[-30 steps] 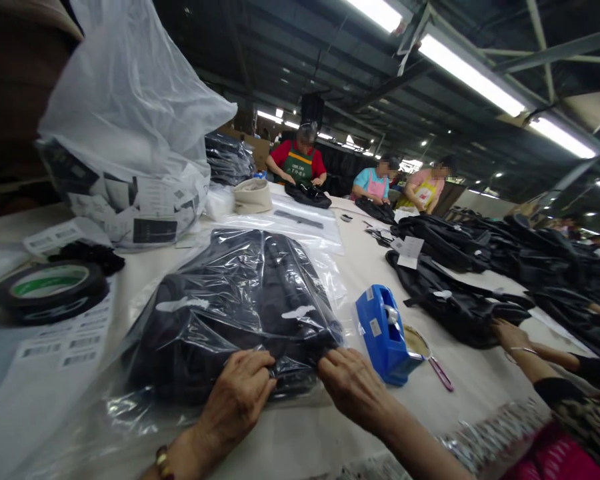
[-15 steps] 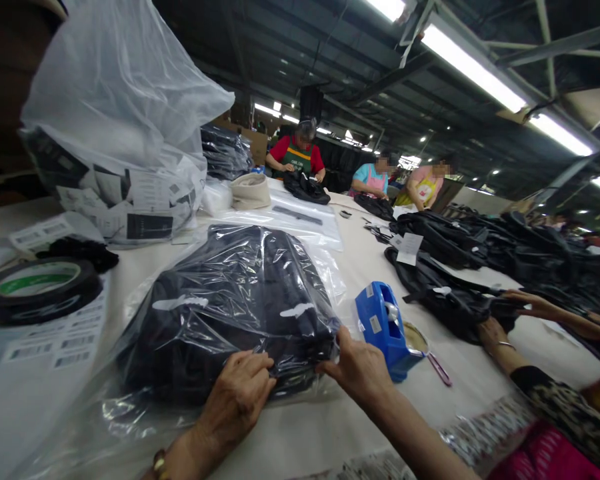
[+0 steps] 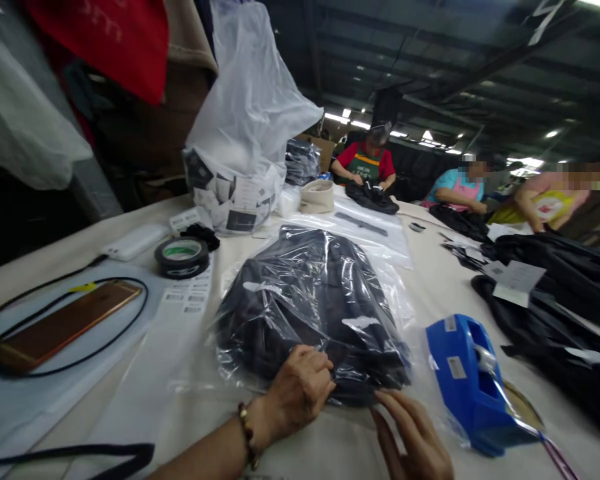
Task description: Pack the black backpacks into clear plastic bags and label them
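A black bag, folded flat inside a clear plastic bag, lies on the table in front of me. My left hand is on its near edge, fingers curled closed on the plastic. At the near right corner, my right hand has its fingers stretched out and its thumb a little apart, the fingertips at the plastic edge. Part of the right hand is cut off by the bottom of the view. To its right stands a blue tape dispenser.
On the left are a phone with a black cord, barcode label sheets and a black tape roll. Behind stands a clear sack of tags. Black bags lie right; several people work across the table.
My view has turned left, bringing the phone and cord into sight. My right hand has shifted from the wrapped bag's right side to its near edge, with the fingers less closed.
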A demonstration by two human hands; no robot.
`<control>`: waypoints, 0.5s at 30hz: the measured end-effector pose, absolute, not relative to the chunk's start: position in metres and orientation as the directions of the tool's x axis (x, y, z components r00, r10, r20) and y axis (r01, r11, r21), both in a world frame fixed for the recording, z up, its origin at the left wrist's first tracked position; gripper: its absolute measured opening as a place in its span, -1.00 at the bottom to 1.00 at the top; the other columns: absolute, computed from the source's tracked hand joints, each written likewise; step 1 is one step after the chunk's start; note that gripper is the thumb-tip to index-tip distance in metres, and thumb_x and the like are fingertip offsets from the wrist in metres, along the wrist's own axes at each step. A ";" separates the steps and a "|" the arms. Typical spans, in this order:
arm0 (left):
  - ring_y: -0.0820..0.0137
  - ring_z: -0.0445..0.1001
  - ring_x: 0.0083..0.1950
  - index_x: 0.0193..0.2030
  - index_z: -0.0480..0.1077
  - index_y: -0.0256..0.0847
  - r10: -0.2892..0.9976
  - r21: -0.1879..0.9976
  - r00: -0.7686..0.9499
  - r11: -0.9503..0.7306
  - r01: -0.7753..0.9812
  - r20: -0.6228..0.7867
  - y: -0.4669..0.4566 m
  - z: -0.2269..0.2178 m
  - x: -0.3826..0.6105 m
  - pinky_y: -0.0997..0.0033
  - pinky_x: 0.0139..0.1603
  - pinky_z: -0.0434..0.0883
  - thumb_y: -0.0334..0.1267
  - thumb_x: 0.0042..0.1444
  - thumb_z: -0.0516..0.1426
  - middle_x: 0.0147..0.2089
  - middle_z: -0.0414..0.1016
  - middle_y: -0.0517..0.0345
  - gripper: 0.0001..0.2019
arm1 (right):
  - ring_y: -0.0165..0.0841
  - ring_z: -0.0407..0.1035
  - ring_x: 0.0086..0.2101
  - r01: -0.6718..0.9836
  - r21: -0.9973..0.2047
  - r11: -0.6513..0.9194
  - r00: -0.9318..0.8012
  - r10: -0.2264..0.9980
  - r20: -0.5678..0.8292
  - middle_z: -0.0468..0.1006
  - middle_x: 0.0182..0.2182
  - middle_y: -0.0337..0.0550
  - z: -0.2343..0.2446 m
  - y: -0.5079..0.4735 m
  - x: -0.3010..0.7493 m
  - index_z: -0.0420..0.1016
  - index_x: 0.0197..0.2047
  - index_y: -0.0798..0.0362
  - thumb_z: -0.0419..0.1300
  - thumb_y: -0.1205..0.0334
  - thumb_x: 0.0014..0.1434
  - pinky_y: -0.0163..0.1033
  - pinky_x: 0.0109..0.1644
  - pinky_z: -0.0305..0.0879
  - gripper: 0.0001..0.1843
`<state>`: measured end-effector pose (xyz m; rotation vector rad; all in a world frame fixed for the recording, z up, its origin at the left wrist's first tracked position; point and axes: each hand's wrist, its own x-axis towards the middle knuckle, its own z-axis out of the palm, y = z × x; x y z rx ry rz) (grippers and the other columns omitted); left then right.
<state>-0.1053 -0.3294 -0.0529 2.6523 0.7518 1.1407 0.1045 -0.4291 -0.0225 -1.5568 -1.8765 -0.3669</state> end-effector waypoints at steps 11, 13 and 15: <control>0.31 0.34 -0.10 -0.38 0.37 -0.30 0.394 -0.138 0.566 -0.722 0.678 0.724 -0.358 -0.037 -0.192 0.23 -0.03 0.23 -0.51 0.18 -0.13 -0.20 0.44 0.04 -0.71 | -0.24 0.35 -0.16 0.945 0.058 0.323 -0.277 0.694 0.664 0.45 -0.15 0.00 -0.061 -0.411 0.085 0.32 0.05 0.11 0.04 0.19 0.23 -0.14 -0.06 0.28 -0.66; 0.30 0.35 -0.13 -0.37 0.39 -0.30 0.400 -0.169 0.542 -0.669 0.724 0.739 -0.358 -0.039 -0.216 0.21 -0.06 0.24 -0.51 0.19 -0.11 -0.24 0.46 0.03 -0.72 | -0.24 0.35 -0.17 0.944 0.045 0.328 -0.273 0.695 0.665 0.45 -0.16 -0.02 -0.061 -0.411 0.085 0.32 0.05 0.09 0.04 0.19 0.23 -0.15 -0.06 0.27 -0.66; 0.29 0.35 -0.10 -0.35 0.40 -0.30 0.409 -0.192 0.547 -0.646 0.739 0.730 -0.359 -0.038 -0.235 0.17 -0.04 0.24 -0.52 0.17 -0.07 -0.22 0.48 0.01 -0.75 | -0.23 0.35 -0.16 0.946 0.027 0.323 -0.258 0.698 0.668 0.45 -0.16 -0.03 -0.062 -0.411 0.085 0.32 0.05 0.06 0.04 0.18 0.23 -0.14 -0.05 0.27 -0.66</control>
